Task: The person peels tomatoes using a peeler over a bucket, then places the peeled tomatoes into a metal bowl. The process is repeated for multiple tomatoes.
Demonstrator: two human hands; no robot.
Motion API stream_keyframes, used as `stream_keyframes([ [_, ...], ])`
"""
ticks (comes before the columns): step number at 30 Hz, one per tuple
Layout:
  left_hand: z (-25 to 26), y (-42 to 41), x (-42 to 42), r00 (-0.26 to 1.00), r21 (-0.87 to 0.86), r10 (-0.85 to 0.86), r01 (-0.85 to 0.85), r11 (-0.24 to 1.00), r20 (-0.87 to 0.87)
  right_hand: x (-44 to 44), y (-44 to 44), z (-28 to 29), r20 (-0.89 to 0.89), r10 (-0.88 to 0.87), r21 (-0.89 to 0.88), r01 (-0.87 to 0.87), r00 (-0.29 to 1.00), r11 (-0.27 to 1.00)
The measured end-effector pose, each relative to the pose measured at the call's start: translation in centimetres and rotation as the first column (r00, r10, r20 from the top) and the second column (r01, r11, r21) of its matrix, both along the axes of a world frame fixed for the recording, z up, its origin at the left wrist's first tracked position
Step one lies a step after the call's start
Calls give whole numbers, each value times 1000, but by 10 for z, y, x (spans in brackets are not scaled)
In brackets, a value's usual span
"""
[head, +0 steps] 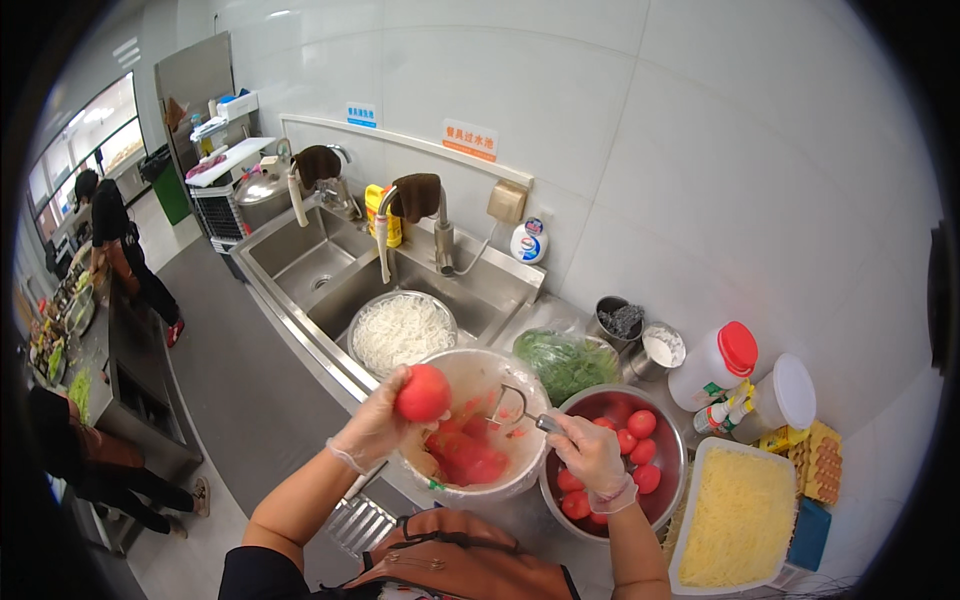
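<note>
My left hand [382, 420], in a clear plastic glove, holds a red tomato [424, 393] over the left rim of a pale plastic-lined bucket [517, 480]. Peels and red tomato pieces [480, 457] lie inside the bucket. My right hand [589, 450], gloved too, grips the dark handle of a Y-shaped peeler [514, 401]; the peeler's metal head is above the bucket, apart from the tomato. Below my right hand, a steel bowl [671, 487] of whole tomatoes [641, 424] stands right of the bucket, partly hidden by my forearm.
A steel bowl of white shreds [403, 330] sits in the double sink [285, 292]. Bagged greens [566, 364], steel cups [619, 319], a red-lidded plastic jar [705, 375] and a white tray of yellow shreds [739, 517] stand around the bucket. Two people [120, 240] are at a counter on the left.
</note>
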State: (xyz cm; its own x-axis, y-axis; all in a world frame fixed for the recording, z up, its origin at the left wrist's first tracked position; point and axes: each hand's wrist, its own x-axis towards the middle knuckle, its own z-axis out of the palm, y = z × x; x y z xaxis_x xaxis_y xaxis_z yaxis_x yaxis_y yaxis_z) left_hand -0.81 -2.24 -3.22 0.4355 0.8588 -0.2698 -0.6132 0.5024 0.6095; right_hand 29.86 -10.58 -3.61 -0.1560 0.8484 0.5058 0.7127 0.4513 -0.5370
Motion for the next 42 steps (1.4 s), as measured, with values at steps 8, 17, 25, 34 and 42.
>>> stream_keyframes([
  [8,-13,5,10,982,182,17,18,983,-188,-51,15,33,191,107,74,-123,976,990],
  [17,-6,-4,12,987,157,86,-63,986,-139,-61,15,36,211,105,21,-112,972,993],
  [25,12,3,-9,964,166,264,-262,951,13,-27,-20,27,349,61,-62,-41,935,997],
  [34,-9,8,7,993,161,60,-43,986,-104,-58,14,29,33,73,30,-74,997,997],
  [42,-13,-6,20,973,114,143,-124,986,-183,-51,-4,16,34,66,-99,-62,997,993],
])
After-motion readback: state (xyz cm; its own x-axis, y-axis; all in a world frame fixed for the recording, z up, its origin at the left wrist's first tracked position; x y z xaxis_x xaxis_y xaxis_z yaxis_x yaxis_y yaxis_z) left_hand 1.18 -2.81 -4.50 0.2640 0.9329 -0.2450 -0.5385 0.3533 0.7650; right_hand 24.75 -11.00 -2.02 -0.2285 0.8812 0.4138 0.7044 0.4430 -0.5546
